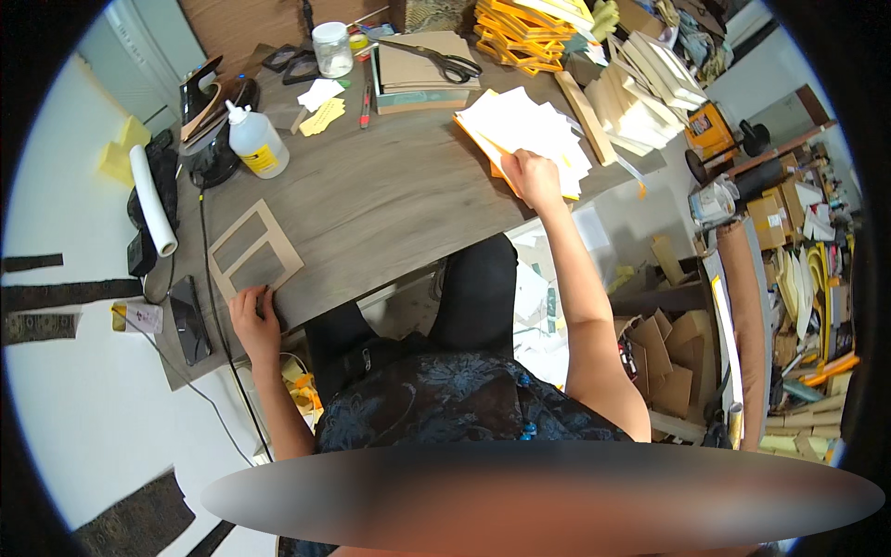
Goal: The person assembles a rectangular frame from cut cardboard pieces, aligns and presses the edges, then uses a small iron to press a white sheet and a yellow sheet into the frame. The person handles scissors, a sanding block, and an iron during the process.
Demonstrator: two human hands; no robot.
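The right hand curls on paper sheets, upper centre; the left hand touches the cardboard frame, centre left; neither grip is clear. Dragging could spill sheets off the worktop.

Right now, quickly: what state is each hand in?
Left hand: curled at the near end of the brown frame; grip can't be told.
Right hand: curled at the white sheets; grip can't be told.
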